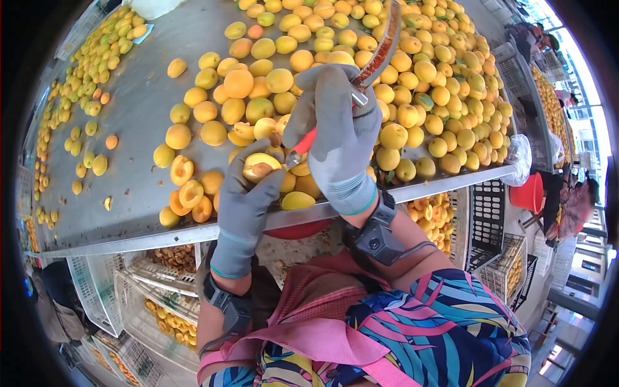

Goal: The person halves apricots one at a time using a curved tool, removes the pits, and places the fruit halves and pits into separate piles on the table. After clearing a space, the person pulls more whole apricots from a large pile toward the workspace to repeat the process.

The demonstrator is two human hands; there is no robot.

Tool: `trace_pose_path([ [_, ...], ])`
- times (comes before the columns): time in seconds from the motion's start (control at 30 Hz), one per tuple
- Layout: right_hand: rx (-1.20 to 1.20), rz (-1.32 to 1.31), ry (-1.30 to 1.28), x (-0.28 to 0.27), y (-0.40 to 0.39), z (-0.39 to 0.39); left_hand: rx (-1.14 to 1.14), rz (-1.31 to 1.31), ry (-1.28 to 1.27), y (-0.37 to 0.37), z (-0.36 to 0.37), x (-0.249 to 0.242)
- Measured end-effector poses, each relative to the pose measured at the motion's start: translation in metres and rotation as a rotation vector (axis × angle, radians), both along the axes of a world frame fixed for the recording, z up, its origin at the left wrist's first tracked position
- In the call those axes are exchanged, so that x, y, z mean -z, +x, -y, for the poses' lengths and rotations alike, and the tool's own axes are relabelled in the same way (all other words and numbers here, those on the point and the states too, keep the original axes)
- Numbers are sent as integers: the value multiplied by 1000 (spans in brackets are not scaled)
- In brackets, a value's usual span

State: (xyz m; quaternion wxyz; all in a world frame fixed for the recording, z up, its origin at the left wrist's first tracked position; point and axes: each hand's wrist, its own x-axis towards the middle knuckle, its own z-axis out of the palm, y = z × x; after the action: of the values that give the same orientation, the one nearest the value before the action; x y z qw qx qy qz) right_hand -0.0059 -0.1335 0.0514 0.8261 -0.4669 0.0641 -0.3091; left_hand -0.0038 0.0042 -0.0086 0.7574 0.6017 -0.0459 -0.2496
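Note:
My left hand point(248, 193), in a grey glove, is closed around a cut apricot half point(260, 166) with its brown pit showing. Beside it, my gloved right hand point(342, 122) grips a curved knife point(382, 53). The blade points up and away, with reddish-brown stains along it, and part of the red handle shows below the fingers. Several pitted apricot halves point(191, 193) lie on the metal table just left of my left hand. Whole yellow-orange apricots point(279, 80) lie just beyond both hands.
A large heap of apricots point(445, 97) covers the right of the metal table point(145, 97); more line its far left. Below the front edge stand crates, one with apricot halves point(429, 216), another with dark pits point(177, 259). A red bucket point(527, 193) and other people are at right.

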Motion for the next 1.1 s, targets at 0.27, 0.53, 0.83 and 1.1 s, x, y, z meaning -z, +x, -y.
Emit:
trace_pose_path([
  [0.27,13,54,-154,24,-4,-2,-13,196,96,-11,17,14],
  [0.53,-62,21,-183,26,-4,-5,-75,322,190,-15,21,21],
  [0.83,-361,-113,-143,12,1,-5,-41,279,105,-16,22,19],
  [1.1,-610,-70,8,10,9,0,50,155,15,-13,18,15],
])
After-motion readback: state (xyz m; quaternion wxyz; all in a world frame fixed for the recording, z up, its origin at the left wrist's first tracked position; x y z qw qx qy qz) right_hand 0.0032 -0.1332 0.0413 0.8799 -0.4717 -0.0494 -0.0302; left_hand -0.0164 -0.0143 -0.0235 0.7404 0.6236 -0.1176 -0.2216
